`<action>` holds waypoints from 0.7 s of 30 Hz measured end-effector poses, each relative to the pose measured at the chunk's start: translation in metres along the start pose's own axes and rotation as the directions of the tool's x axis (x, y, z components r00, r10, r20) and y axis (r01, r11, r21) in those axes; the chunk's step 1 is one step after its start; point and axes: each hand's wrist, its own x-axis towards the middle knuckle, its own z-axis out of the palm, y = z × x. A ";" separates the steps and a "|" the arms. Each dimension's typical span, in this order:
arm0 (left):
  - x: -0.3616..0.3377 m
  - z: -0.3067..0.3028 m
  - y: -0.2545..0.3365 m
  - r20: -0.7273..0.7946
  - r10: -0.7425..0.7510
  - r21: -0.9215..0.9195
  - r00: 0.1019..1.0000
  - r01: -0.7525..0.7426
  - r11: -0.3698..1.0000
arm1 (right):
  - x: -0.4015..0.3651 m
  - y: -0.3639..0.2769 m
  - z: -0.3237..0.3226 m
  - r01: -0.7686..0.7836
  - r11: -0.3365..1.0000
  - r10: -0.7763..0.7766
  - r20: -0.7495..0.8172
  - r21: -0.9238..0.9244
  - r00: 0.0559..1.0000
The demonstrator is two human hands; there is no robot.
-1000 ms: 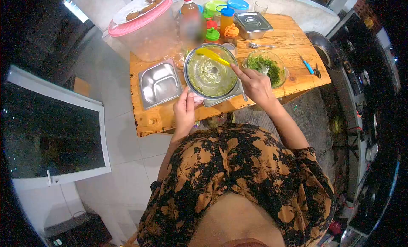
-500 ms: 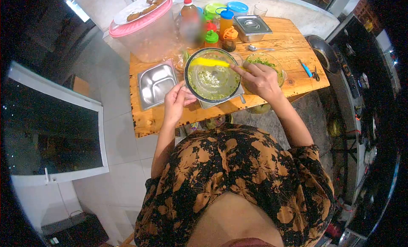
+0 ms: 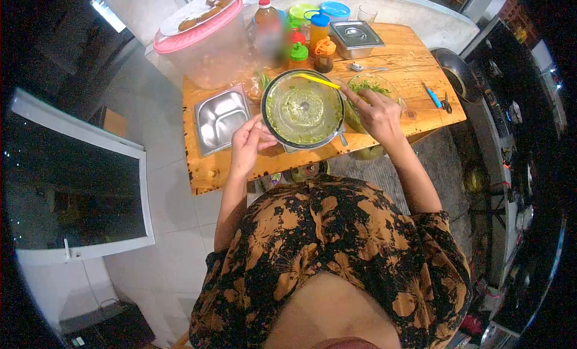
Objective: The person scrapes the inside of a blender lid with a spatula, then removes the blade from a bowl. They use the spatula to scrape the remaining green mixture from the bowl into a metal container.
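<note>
My left hand [image 3: 249,141] grips the lower left rim of a clear, dark-rimmed bowl [image 3: 303,107], its fingers closed on the edge. Green bits are smeared over the inside of this bowl, which is tipped so that its inside faces me. In my right hand [image 3: 375,110] is a yellow spatula [image 3: 317,80], its blade lying across the bowl's upper right rim. Just behind that hand stands a glass bowl [image 3: 401,102] with chopped greens [image 3: 368,86], partly covered by the fingers.
A steel pan [image 3: 221,119] sits at the table's left. Behind are a pink-lidded tub [image 3: 201,54], sauce bottles [image 3: 324,53] and a lidded steel container [image 3: 356,39]. A spoon [image 3: 369,67], a blue-handled knife [image 3: 431,96] and a wok [image 3: 455,78] are at right.
The spatula has moved from inside the bowl up to its upper right rim, its blade now turned more edge-on. The bowl has shifted slightly and tilts more toward me.
</note>
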 end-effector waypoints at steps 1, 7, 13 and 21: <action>0.000 0.000 0.000 0.021 -0.010 0.014 1.000 0.010 1.000 | 0.002 -0.001 0.001 0.016 0.999 -0.016 -0.004 0.031 1.000; 0.002 -0.006 0.004 0.101 -0.022 0.058 0.995 0.016 0.998 | 0.014 -0.004 -0.005 0.124 0.987 -0.126 0.013 0.100 0.992; 0.010 -0.020 0.013 0.155 -0.073 0.146 0.985 0.050 0.988 | 0.024 0.001 -0.007 0.257 0.962 -0.261 0.039 0.094 0.964; 0.018 -0.022 0.022 0.144 -0.060 0.154 0.988 0.037 0.987 | 0.033 -0.003 -0.016 0.397 0.910 -0.405 0.048 0.123 0.913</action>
